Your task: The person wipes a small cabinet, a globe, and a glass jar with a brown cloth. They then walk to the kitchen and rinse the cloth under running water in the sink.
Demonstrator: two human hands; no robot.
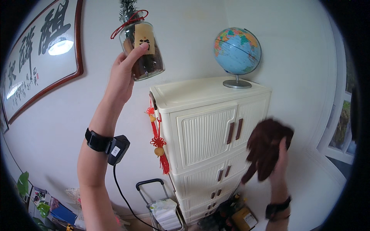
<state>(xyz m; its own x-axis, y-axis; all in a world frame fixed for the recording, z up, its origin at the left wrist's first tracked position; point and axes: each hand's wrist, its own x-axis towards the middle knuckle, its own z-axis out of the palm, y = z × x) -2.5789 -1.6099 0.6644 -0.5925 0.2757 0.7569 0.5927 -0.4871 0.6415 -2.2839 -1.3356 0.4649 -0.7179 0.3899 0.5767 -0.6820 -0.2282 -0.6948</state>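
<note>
My left hand (122,73) is raised at the upper left, closed round a clear glass jar (157,63). The jar has a tan label, a red cord tied at its neck, dark brown contents and a green sprig on top. On the right, my right hand (280,163) grips a dark brown cloth (266,144), bunched and blurred by motion, in front of the cabinet's right side. Between the hands stands a tall cream cabinet (204,131) with ribbed doors and brown handles. A globe (237,50) on a grey round base rests on the cabinet top.
Red knotted ornaments with small gourds (158,148) hang on the cabinet's left side. A framed calligraphy (46,54) is on the left wall. Below are a folding trolley (149,184) with a white package, a cardboard box (244,219) and plants. A window (341,123) is at right.
</note>
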